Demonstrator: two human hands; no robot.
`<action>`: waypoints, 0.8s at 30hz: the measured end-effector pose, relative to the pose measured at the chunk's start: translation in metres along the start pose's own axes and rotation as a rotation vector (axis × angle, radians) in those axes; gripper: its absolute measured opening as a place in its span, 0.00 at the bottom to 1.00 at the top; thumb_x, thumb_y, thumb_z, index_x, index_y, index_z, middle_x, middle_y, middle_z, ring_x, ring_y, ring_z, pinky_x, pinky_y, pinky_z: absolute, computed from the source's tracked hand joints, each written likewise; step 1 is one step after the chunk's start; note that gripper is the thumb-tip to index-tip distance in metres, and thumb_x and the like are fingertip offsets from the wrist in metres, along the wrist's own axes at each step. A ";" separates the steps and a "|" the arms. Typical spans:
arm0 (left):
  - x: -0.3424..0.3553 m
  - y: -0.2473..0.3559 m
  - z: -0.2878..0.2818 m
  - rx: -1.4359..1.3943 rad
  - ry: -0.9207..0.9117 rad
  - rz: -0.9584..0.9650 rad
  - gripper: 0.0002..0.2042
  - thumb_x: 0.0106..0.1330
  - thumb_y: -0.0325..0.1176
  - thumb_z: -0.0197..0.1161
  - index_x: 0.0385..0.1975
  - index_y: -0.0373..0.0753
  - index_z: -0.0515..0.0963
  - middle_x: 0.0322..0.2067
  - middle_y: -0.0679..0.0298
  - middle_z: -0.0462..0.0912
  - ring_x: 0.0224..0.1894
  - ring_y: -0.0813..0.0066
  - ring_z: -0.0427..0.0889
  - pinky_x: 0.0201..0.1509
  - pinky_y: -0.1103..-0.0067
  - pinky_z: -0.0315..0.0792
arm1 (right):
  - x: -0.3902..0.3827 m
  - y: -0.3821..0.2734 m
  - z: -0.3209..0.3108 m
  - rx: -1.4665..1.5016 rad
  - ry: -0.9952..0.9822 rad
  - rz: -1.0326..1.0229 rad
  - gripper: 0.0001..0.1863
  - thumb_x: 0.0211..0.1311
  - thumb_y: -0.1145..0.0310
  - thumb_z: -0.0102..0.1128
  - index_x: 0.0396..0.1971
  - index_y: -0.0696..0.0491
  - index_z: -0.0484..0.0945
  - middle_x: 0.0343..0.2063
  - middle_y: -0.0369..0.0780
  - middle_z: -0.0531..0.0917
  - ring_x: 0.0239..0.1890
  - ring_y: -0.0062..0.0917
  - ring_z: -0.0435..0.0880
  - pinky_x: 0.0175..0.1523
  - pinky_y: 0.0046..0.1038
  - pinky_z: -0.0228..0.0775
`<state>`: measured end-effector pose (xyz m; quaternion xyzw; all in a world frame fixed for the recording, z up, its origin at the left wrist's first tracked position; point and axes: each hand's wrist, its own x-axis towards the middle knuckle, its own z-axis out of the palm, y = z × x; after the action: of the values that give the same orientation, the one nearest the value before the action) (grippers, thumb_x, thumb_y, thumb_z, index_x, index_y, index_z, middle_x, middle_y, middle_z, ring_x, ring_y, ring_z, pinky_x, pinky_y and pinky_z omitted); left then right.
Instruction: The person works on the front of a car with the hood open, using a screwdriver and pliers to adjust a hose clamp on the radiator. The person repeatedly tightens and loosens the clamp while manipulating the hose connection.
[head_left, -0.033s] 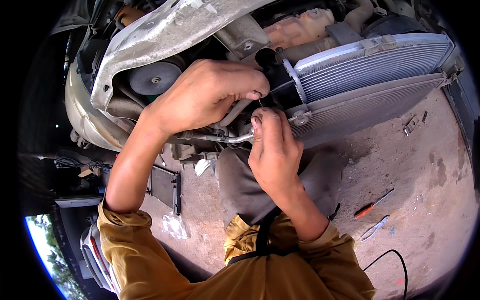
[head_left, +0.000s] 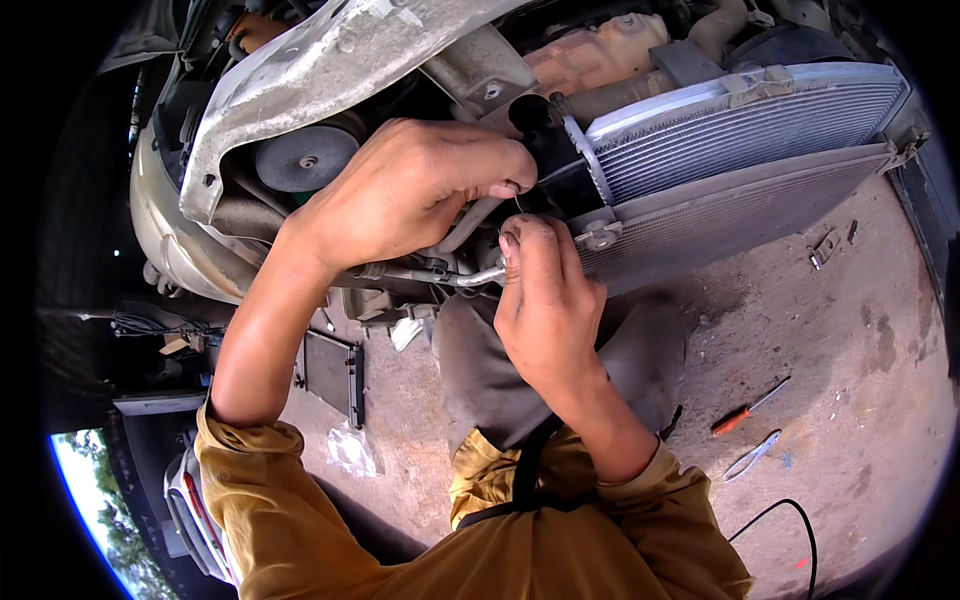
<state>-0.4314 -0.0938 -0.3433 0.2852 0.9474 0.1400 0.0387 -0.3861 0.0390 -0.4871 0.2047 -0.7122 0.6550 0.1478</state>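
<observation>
At the left end of a silver finned radiator (head_left: 740, 130), my two hands meet with their fingertips almost touching. My left hand (head_left: 405, 190) is closed, thumb and forefinger pinched on a thin wire-like strand (head_left: 519, 203). Just below it, my right hand (head_left: 548, 290) pinches the strand's lower part; its exact shape is too small to make out. A bent silver metal pipe (head_left: 487, 277) passes beside the right fingertips. Under the radiator lies a greyer finned condenser (head_left: 740, 200), with a small metal bracket (head_left: 602, 234) at its left end.
A worn grey metal beam (head_left: 290, 95) arches over a round dark disc (head_left: 305, 160) at the left. On the floor lie an orange-handled screwdriver (head_left: 733, 421), pliers (head_left: 752, 456), small metal parts (head_left: 824, 249), a flat dark panel (head_left: 328, 370), a clear plastic bag (head_left: 352, 452) and a black cable (head_left: 800, 515).
</observation>
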 end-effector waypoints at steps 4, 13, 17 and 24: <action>0.006 0.010 -0.004 0.045 -0.094 -0.305 0.10 0.67 0.21 0.62 0.47 0.34 0.74 0.31 0.54 0.82 0.36 0.54 0.84 0.38 0.69 0.76 | 0.001 0.004 0.001 0.032 0.046 0.007 0.06 0.68 0.77 0.59 0.42 0.58 0.75 0.36 0.44 0.83 0.32 0.40 0.86 0.32 0.34 0.78; 0.002 0.035 0.015 0.462 -0.006 -0.247 0.12 0.65 0.28 0.66 0.46 0.38 0.75 0.32 0.54 0.82 0.34 0.49 0.83 0.34 0.65 0.75 | -0.003 0.010 0.005 0.024 0.106 -0.052 0.06 0.67 0.77 0.60 0.41 0.59 0.76 0.38 0.45 0.84 0.32 0.40 0.87 0.32 0.33 0.78; -0.001 0.029 0.012 0.579 -0.010 -0.156 0.10 0.62 0.30 0.67 0.41 0.37 0.78 0.34 0.54 0.80 0.36 0.50 0.82 0.35 0.63 0.75 | -0.007 0.013 0.008 0.047 0.132 -0.057 0.06 0.66 0.77 0.61 0.41 0.58 0.77 0.39 0.45 0.85 0.31 0.41 0.87 0.32 0.33 0.78; 0.006 0.025 0.011 0.430 -0.089 -0.333 0.08 0.59 0.31 0.66 0.30 0.32 0.80 0.30 0.50 0.79 0.34 0.47 0.80 0.36 0.61 0.73 | -0.010 0.015 0.011 0.013 0.140 -0.054 0.07 0.66 0.75 0.61 0.42 0.57 0.77 0.39 0.44 0.85 0.30 0.40 0.87 0.31 0.34 0.77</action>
<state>-0.4210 -0.0677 -0.3466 0.1329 0.9866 -0.0852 0.0417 -0.3842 0.0298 -0.5063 0.1786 -0.6900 0.6682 0.2133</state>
